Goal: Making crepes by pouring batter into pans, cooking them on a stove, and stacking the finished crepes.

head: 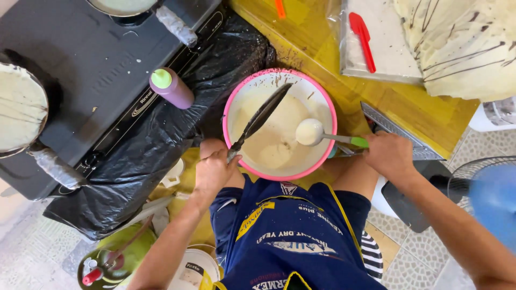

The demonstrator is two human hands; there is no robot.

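A pink-rimmed white bowl [322, 102] of pale batter sits on a yellow wooden table in front of me. My left hand [214, 167] grips the handle of a long dark flat spatula [262, 115] that lies slanted across the bowl's left side. My right hand [390, 154] holds the green handle of a ladle [310, 131], whose round cup, full of batter, hovers over the bowl's right half.
A black stove [91, 70] on black plastic stands to the left, with a pan of batter [19, 107] at its left edge. A purple squeeze bottle [172, 87] lies nearby. A crepe stack [462, 43], a red spatula [362, 35] and a fan [484, 193] are on the right.
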